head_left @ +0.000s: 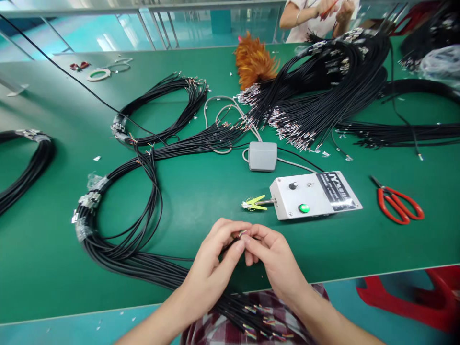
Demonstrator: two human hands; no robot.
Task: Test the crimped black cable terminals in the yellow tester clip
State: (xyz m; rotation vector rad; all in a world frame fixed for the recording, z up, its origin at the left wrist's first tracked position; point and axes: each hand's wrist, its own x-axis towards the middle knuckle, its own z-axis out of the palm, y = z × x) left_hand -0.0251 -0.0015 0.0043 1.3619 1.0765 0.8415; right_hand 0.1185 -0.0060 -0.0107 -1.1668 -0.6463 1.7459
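Near the table's front edge, my left hand pinches the end of a black cable whose thin wires show at the fingertips. My right hand meets it there, thumb and fingers closed on the same wire end. Beneath my hands, a bundle of black cables runs off the table edge, its stripped coloured ends hanging over my lap. Just beyond my fingers sits a white box with a knob, a lit green button and a shaft bearing a yellow-green clip.
Red-handled cutters lie to the right. A grey block with cords stands behind the box. Coiled cables and a large cable heap lie farther back, beside an orange feathery duster. Opposite, another person's hands hold something red.
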